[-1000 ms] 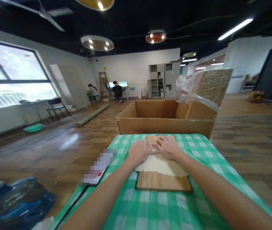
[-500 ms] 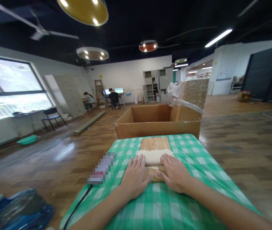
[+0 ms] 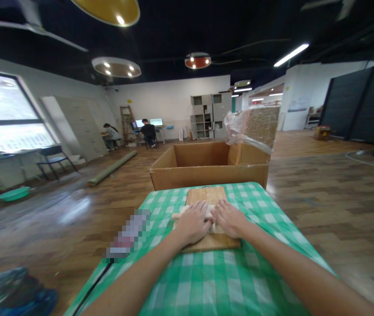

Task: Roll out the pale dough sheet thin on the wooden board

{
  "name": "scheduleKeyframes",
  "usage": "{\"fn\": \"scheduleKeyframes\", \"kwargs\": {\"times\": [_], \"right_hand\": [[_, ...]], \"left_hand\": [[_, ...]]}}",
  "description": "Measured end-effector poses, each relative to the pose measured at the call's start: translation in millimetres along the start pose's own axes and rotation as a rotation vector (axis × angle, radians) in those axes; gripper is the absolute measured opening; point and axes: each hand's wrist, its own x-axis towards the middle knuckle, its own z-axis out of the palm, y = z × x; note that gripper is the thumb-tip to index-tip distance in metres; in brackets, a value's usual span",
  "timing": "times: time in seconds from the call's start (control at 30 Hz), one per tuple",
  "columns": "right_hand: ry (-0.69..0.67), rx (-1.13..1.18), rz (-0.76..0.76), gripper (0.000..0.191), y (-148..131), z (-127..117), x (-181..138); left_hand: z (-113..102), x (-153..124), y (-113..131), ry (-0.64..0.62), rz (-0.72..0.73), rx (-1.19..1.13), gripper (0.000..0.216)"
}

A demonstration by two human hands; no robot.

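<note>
On a wooden cutting board (image 3: 206, 193) lies pale dough (image 3: 211, 212) in a roll, apparently around a rolling pin whose handle (image 3: 175, 216) sticks out on the left. My left hand (image 3: 193, 224) rests over the left part of the roll, palm down, fingers stretched forward. Close beside it, my right hand (image 3: 229, 218) lies on the right part with its fingers extended. The thumbs nearly meet in the middle. Both hands look open, pressing on the roll rather than wrapped around it. They hide most of the dough and pin.
A green-and-white checked tablecloth (image 3: 219, 285) covers the table. Left on it is a pixelated device (image 3: 127, 235) with a black cable (image 3: 93, 285). Beyond the table stands a large cardboard box (image 3: 206, 175). A water jug (image 3: 12, 292) is at lower left. Two people sit far back.
Both hands have moved closer together over the roll. The left handle of the rolling pin now shows, and more of the board's near end is uncovered. The camera view has shifted slightly right.
</note>
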Motion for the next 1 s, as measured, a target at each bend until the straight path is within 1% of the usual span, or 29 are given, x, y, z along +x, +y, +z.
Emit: {"fn": "scheduleKeyframes", "kwargs": {"times": [0.03, 0.07, 0.17, 0.23, 0.33, 0.47, 0.6, 0.67, 0.77, 0.83, 0.93, 1.0], "right_hand": [[-0.028, -0.024, -0.064, 0.047, 9.3, 1.8, 10.3], [-0.043, -0.039, -0.09, 0.045, 18.0, 3.4, 19.9], [-0.067, -0.031, -0.078, 0.042, 39.0, 8.8, 43.1], [-0.074, -0.014, -0.072, 0.041, 48.3, 12.7, 53.4], [-0.059, 0.019, -0.066, 0.044, 56.0, 17.2, 61.9], [-0.032, 0.083, -0.013, 0.052, 54.8, 16.1, 63.0], [-0.033, 0.101, -0.017, 0.055, 40.4, 6.5, 51.8], [-0.05, 0.115, -0.008, 0.055, 29.2, -0.8, 41.2], [-0.061, 0.127, -0.012, 0.059, 10.3, -12.5, 21.0], [-0.052, 0.13, -0.04, 0.061, -1.1, -19.7, 6.7], [-0.041, 0.14, -0.057, 0.064, -10.9, -28.4, -12.3], [-0.042, 0.149, -0.056, 0.062, -11.8, -32.6, -22.6]], "left_hand": [[4.8, 12.0, -5.9, 0.004, 0.003, -0.003, 0.059], [9.0, 23.7, -11.4, 0.003, 0.003, -0.006, 0.055], [17.2, 54.0, -24.3, 0.026, 0.004, -0.003, 0.048], [18.9, 68.2, -29.4, 0.055, -0.035, 0.02, 0.044], [18.6, 80.5, -33.3, 0.069, -0.151, 0.053, 0.043], [16.8, 83.8, -32.2, 0.017, -0.235, 0.039, 0.046], [14.6, 71.8, -23.9, 0.029, -0.252, 0.06, 0.041], [12.6, 59.5, -18.7, 0.035, -0.192, 0.076, 0.041], [7.0, 34.5, -12.3, 0.006, -0.022, 0.086, 0.043], [1.2, 14.9, -10.7, 0.002, 0.051, 0.064, 0.043], [-11.2, -14.5, -15.5, 0.026, 0.082, 0.014, 0.045], [-21.7, -31.0, -23.0, 0.03, 0.07, 0.003, 0.043]]}}
